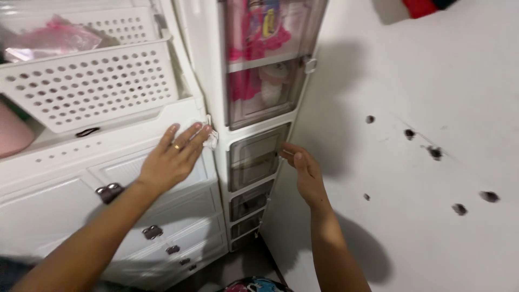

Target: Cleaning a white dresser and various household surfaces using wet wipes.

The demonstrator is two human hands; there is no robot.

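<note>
White cloth: small crumpled white wipe [208, 132], pressed on the top right corner of the white drawer chest [65, 216], under the fingertips
Left hand [172, 158]: flat, fingers spread, not clenched, just pressing the wipe
Right hand [305, 170]: loose and released, holding nothing, just beside the right edge of the tall narrow cabinet with smoky see-through doors [257, 157]
Above chest: white perforated plastic basket [89, 84]
</note>
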